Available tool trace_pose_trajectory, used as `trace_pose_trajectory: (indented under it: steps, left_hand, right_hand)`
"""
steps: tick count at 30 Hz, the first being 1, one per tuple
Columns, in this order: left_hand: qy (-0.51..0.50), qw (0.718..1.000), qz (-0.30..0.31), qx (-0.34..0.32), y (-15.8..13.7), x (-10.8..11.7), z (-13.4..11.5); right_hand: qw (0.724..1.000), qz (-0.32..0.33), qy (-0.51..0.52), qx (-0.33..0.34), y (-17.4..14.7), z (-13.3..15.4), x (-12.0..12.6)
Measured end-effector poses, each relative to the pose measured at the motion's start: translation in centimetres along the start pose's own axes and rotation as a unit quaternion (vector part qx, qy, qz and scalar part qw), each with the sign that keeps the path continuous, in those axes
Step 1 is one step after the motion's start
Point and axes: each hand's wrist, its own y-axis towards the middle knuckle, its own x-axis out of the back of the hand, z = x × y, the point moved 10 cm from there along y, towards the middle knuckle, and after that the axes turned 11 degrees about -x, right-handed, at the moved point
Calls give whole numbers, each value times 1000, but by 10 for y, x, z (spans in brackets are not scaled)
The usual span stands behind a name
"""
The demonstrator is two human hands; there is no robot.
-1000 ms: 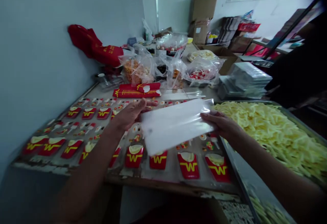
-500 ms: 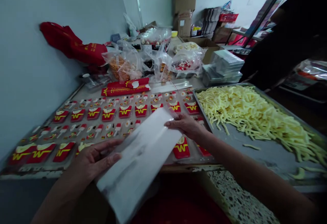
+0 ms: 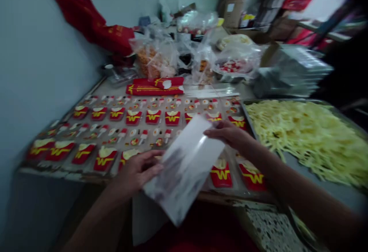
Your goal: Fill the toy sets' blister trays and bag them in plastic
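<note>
A white, glossy sheet (image 3: pixel 186 164), maybe paper or film, is held slanted above the front of the table. My left hand (image 3: pixel 142 171) is closed on its left edge, thumb on top. The upper right edge is pinched between the thumb and fingers of my right hand (image 3: pixel 227 131). Lower down, below my left hand, another pale sheet or flap (image 3: pixel 148 217) hangs; whether it joins the first cannot be made out. Under the sheet lie rows of red fries-box shapes (image 3: pixel 105 159) with yellow W marks, in clear plastic with small food-shaped pieces (image 3: pixel 143 137).
On the right, a metal tray (image 3: pixel 250 120) carries a heap of pale yellow fries-like strips (image 3: pixel 304 137). Behind the rows are red rolls (image 3: pixel 155 89), filled plastic bags (image 3: pixel 156 56) and stacked clear boxes (image 3: pixel 296 68). A red cloth (image 3: pixel 94 26) hangs at the left wall.
The view has swung left, so the table appears farther right. Both hands still grip the white sheet. A second pale sheet or flap now shows below it.
</note>
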Motion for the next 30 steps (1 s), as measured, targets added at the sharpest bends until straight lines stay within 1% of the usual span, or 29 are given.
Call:
trace_pose_trajectory:
  steps: [1,2,3,5,7,8,10,11,12,13,15,16,17,18,19,20,21,23,24,25,26,27,29,30]
  left_hand:
    - [-4,1000,20,-20,8,-8,-2]
    - [-3,999,22,-43,18,-11,-5]
    - [14,998,10,-68,31,-11,-8]
    - [106,984,-66,-124,63,3,-19]
    - [220,953,-135,-161,103,14,-31]
    - [250,942,-139,-176,125,12,-36]
    - [265,946,-109,-150,168,4,-31]
    - [265,949,-94,-144,183,0,-29]
    - [264,951,-84,-139,194,-2,-26]
    - [264,951,-79,-141,200,-3,-24]
    - [274,944,-90,-161,200,1,-23]
    - [279,939,-103,-172,195,5,-24]
    - [277,936,-120,-180,189,12,-23]
    - [261,938,-137,-184,183,19,-22]
    - [227,945,-148,-185,176,28,-20]
    - [177,955,-154,-180,169,36,-16]
    - [116,965,-156,-174,161,45,-13]
    - [4,973,-159,-165,139,63,-8]
    - [-38,972,-164,-164,123,73,-6]
    - [-71,969,-168,-164,105,83,-5]
    - [-102,966,-169,-164,85,91,-3]
    - [-134,964,-165,-162,65,98,1]
    - [-207,953,-164,-147,25,112,15]
    - [-242,945,-173,-135,5,120,25]
  right_hand:
    - [1000,-1,-18,2,5,6,5]
    - [999,3,-35,1,13,13,7]
    - [999,9,-52,-2,22,19,7]
    - [996,22,-89,-7,46,32,2]
    - [991,37,-131,-1,70,45,-8]
    - [987,41,-158,4,82,51,-11]
    - [970,24,-242,24,100,64,-11]
    - [951,-1,-305,39,105,70,-8]
    - [924,-40,-377,60,108,79,-3]
    - [885,-88,-448,86,106,88,2]
    - [793,-184,-559,157,92,109,6]
    - [751,-220,-591,196,82,118,4]
    - [719,-243,-607,235,71,126,0]
    - [703,-252,-606,273,61,133,-7]
    - [705,-245,-591,307,54,140,-15]
    - [725,-221,-560,334,48,145,-24]
    - [760,-184,-516,350,46,150,-35]
    - [844,-81,-399,348,49,158,-63]
    - [879,-26,-340,333,52,160,-82]
    - [904,26,-291,313,54,160,-106]
    - [919,72,-253,295,56,158,-133]
    - [926,112,-227,280,56,155,-162]
    - [929,179,-206,252,54,142,-224]
    - [928,204,-203,237,54,133,-254]
